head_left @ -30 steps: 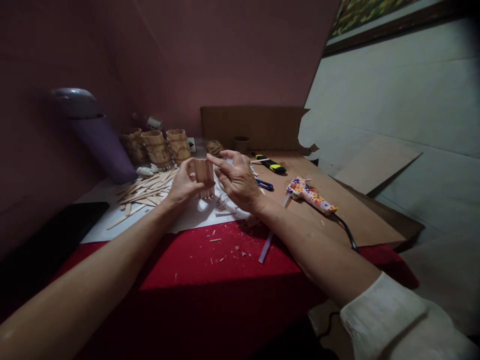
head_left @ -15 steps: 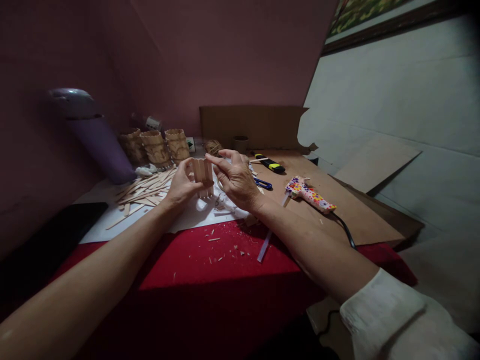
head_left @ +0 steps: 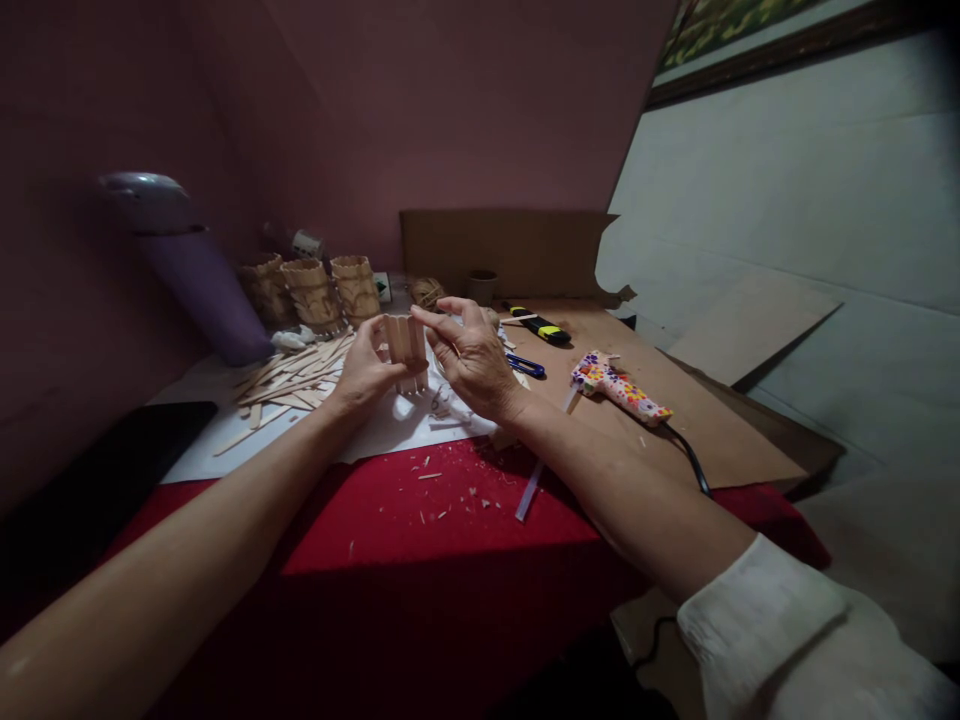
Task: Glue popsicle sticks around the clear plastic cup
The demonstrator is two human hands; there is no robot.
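Observation:
A small cup of upright wooden craft sticks (head_left: 406, 342) is held above the white paper, with a jagged lower edge. My left hand (head_left: 365, 372) is closed around its left side, the thumb across the front. On the other side is my right hand (head_left: 476, 360), fingers stretched out and apart, its index fingertip at the cup's upper rim. Whether that fingertip presses on the rim is hard to make out. Loose craft sticks (head_left: 292, 378) lie in a pile left of my left hand. A blue cutter (head_left: 525, 366) rests just beyond my right hand.
A flowered glue gun (head_left: 621, 388) with a cord lies on the cardboard (head_left: 705, 440) at right. Behind are a yellow-black utility knife (head_left: 541, 325), twine (head_left: 427, 293) and several finished stick cups (head_left: 355, 290). A purple bottle (head_left: 206, 290) stands left. Wood scraps dot the red cloth (head_left: 390, 540).
Both hands and the cup keep almost the same pose. The view has shifted very slightly.

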